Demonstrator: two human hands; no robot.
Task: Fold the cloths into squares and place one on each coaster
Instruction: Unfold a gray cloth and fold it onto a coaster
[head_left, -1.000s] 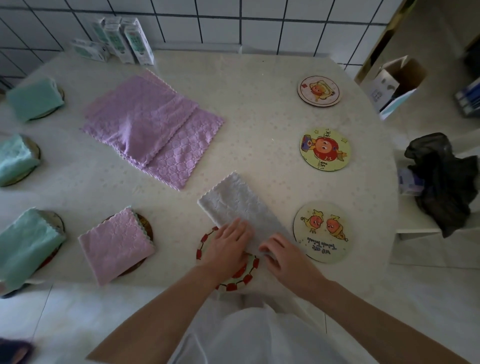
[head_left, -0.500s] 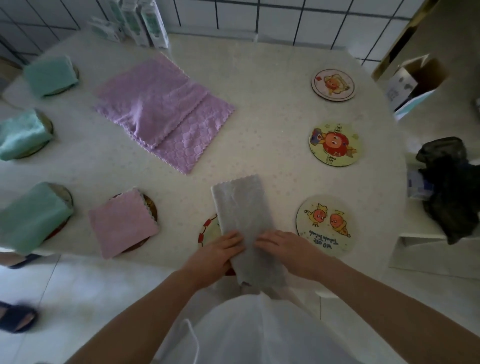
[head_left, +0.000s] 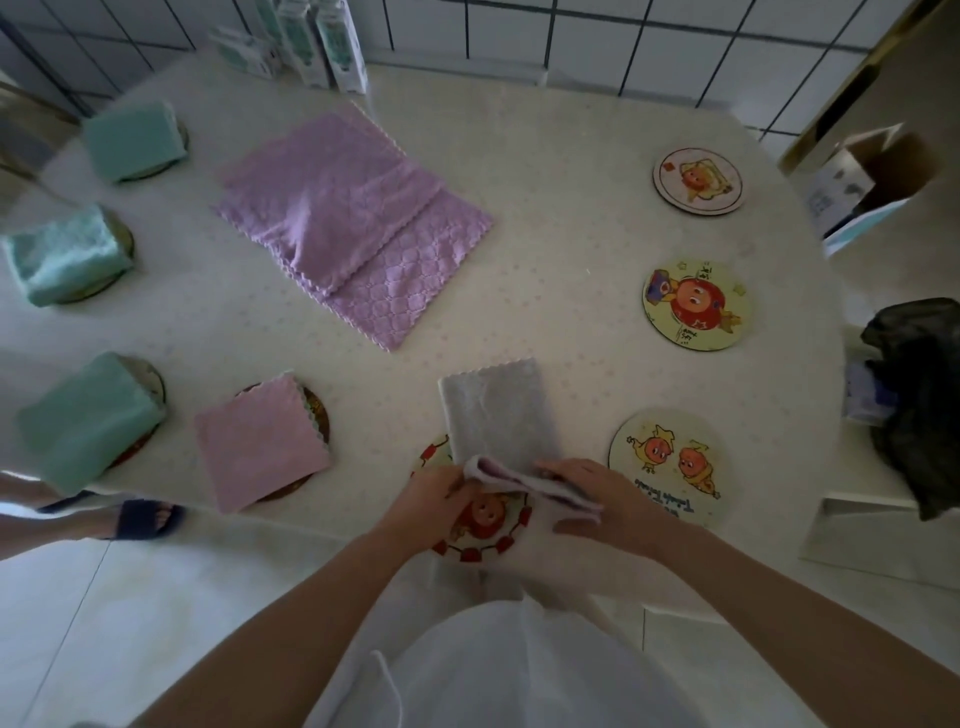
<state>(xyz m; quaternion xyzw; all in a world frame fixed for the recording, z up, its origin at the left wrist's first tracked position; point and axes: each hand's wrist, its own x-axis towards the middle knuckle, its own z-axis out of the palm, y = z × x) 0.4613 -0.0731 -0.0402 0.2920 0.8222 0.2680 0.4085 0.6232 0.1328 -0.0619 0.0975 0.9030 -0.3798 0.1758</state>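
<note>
A grey cloth (head_left: 496, 410) lies as a long strip at the table's near edge. My left hand (head_left: 434, 501) and my right hand (head_left: 597, 501) each pinch a corner of its near end, lifted and curled over a red-rimmed coaster (head_left: 493, 527). Unfolded purple cloths (head_left: 348, 218) lie stacked mid-table. A folded pink cloth (head_left: 260, 447) covers a coaster to the left. Three folded teal cloths (head_left: 85, 413) (head_left: 67, 254) (head_left: 130, 137) sit on coasters along the left side. Three bare cartoon coasters (head_left: 667, 462) (head_left: 696, 304) (head_left: 696, 179) line the right side.
White and teal cartons (head_left: 322, 41) stand at the table's far edge by the tiled wall. An open cardboard box (head_left: 872, 182) and a dark bag (head_left: 919, 395) are off the table to the right. A foot in a dark sandal (head_left: 140, 517) shows on the floor at left.
The cloth was turned from slanted to lengthwise toward me. Both hands, flat on its near end before, have taken hold of that end and raised it off the coaster.
</note>
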